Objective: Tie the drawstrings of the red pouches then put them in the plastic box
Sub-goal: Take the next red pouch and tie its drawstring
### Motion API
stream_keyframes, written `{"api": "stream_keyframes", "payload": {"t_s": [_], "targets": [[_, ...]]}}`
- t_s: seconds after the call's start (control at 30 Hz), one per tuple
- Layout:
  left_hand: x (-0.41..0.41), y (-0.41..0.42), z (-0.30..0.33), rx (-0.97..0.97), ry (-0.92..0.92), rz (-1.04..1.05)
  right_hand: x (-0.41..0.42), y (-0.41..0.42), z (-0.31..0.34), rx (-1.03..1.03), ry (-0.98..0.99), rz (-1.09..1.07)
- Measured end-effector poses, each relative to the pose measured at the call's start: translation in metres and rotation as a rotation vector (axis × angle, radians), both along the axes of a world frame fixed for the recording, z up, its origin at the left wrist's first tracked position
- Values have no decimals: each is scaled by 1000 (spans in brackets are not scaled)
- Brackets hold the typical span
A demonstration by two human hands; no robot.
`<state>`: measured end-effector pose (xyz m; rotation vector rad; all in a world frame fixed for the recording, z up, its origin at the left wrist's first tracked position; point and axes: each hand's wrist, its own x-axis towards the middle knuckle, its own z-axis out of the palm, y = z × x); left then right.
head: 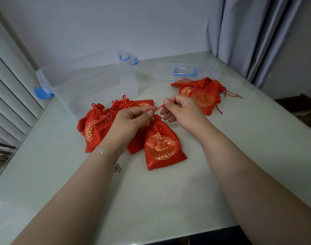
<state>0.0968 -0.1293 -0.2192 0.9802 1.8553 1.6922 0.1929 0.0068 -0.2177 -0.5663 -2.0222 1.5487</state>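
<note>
One box (91, 80), one lid (186, 71)

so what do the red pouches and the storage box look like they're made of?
Red pouches: woven fabric with a satin-like sheen, judging by the soft folds and highlights; the gold pattern looks like metallic print or foil, though possibly embroidery. Storage box: clear, slightly frosted rigid plastic, since the wall shows through it, with opaque blue plastic latches.

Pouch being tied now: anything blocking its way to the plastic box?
Partly. A cluster of tied red pouches lies between the pouch being tied and the plastic box. The box is open, its lid set aside to the right. Lifting the pouch over the cluster should clear it.
</note>
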Motion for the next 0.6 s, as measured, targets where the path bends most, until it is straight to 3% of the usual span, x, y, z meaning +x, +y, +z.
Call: {"api": "stream_keyframes", "payload": {"t_s": [0.13,0.37,0.47,0.6], "targets": [[2,1,0,-13,0,-47,-1,-1,-3,-85,44,5],[-5,-1,-3,-7,-68,-5,3,2,-2,51,20,235],[-5,0,-4,-23,-71,-11,-1,-2,-6,183,-15,231],[-4,1,-4,5,-92,-15,1,-4,-3,134,58,219]]}}
